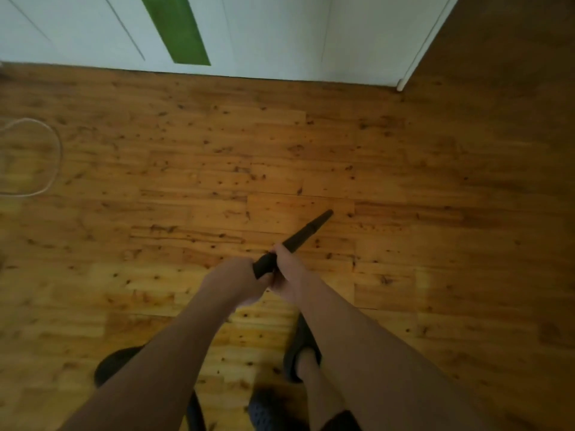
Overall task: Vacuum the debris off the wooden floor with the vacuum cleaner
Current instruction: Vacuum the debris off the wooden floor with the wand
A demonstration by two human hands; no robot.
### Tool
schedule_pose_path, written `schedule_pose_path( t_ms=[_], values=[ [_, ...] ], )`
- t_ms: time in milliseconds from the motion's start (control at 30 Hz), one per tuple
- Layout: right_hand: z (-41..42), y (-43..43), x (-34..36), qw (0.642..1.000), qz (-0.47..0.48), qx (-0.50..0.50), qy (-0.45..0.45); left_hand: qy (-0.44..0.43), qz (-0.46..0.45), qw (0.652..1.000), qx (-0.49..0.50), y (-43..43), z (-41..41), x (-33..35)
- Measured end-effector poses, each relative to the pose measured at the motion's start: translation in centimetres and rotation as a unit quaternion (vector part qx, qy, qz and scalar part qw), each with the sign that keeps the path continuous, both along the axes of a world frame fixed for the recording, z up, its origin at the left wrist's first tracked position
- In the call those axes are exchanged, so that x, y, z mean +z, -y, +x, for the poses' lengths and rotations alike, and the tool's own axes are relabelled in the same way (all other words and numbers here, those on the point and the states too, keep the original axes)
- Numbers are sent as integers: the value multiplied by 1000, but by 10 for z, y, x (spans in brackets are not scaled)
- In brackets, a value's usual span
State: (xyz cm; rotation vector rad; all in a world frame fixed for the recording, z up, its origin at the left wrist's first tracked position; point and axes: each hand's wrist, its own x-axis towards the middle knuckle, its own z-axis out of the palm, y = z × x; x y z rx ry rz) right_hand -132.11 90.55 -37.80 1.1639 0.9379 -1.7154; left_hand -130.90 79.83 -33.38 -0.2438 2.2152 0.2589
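head view: a person stands on the wooden floor (404, 169) and aims the black vacuum nozzle (300, 239) toward 1 o'clock, its narrow tip low over the boards near mid-frame. both hands are wrapped round the tube. the right grip (287, 269) holds it further forward, fingers curled over the top, seemingly to steer the tip. the left grip (231, 284) clasps the rear end just behind, touching the right, likely to steady the tube against the drag of the hose. a dark hose-like curve (196, 412) shows at 6 o'clock beneath the left forearm. a dark slipper (300, 346) is planted just behind the hands, so the body faces the stroke. a pale cable (57, 150) loops on the floor at 9 o'clock, well apart from the nozzle. a white wall (280, 35) with a green stripe (175, 29) runs along 12 o'clock. dark knots speckle the boards, and blur makes debris impossible to tell from grain. whether the tip touches the floor cannot be told either.
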Motion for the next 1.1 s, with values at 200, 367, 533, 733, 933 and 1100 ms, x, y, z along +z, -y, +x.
schedule_pose_path(
  t_ms=[200, 367, 533, 733, 933, 1100],
  values=[
    [50, 50, 16, 998, -46, 52, -9, -22, -24, 999, 20, 50, 63, 22],
    [77, 82, 13, 993, -66, 87, -36, -83, -55, 995, 32, 76, 101, 26],
    [86, 85, 0, 994, -51, 91, -44, -111, -61, 991, 32, 76, 120, 11],
    [79, 56, -14, 997, -14, 62, -47, -120, -17, 992, 41, 47, 117, 0],
    [73, 25, -21, 998, 1, 44, -34, -111, -11, 994, -1, 15, 103, 2],
    [76, 22, -22, 998, -22, 45, -41, -112, -23, 993, -2, 9, 106, 1]
  ],
)
